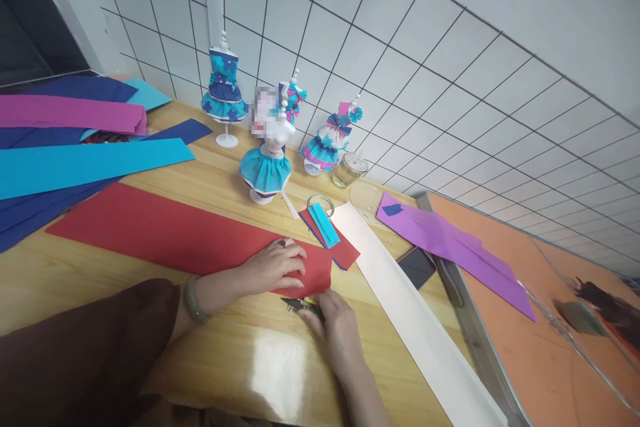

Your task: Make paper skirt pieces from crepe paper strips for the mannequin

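Red sheet (185, 233): flat on the bench (215, 353). Left hand (273, 269): fingers extended, resting on it. Right hand (340, 328): closed around bladed tool (306, 306); I'd angle its point clear of the fingers.

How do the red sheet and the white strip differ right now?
The red sheet lies under the left hand, while no hand touches the white strip. Both ends of the red sheet show; the white strip runs past the picture's bottom edge. Both are long and lie on the wooden table.
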### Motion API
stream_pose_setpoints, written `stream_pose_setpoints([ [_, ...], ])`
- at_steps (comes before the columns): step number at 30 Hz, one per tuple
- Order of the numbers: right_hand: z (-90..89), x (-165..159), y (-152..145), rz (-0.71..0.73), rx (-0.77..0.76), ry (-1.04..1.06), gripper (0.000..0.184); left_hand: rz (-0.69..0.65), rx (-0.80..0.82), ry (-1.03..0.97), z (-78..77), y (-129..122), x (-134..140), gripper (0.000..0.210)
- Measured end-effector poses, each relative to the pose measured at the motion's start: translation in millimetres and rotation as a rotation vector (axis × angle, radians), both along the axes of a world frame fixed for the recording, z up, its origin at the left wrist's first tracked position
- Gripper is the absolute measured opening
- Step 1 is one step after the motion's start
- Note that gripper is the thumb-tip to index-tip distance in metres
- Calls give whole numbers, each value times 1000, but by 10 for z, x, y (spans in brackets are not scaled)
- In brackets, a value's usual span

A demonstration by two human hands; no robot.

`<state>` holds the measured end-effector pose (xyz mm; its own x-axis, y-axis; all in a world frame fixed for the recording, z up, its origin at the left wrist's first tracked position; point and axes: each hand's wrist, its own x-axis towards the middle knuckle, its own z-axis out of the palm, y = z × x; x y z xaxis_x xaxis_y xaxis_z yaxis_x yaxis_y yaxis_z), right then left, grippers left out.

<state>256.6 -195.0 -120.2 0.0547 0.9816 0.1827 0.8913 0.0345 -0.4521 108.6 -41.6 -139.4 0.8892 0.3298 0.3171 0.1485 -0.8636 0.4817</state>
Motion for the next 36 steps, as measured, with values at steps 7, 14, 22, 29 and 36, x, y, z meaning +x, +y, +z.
stream_pose_setpoints([
  [7, -5, -4, -23, -10, 32, 9, 32, -1, -4, -3, 13, -1, -3, 23],
  [14, 46, -66, 26, -3, -14, -6, 31, -6, 11, 11, 28, -2, -5, 24],
  [22, -30, -63, 11, -8, 35, 4, 31, 3, 9, 21, 69, -11, -11, 25],
  [29, -7, -105, 15, -4, 28, -20, 30, 6, 8, 1, 50, -9, -13, 23],
  [36, -15, -157, 60, 1, 45, -35, 33, 9, 12, -7, 63, -16, -13, 22],
])
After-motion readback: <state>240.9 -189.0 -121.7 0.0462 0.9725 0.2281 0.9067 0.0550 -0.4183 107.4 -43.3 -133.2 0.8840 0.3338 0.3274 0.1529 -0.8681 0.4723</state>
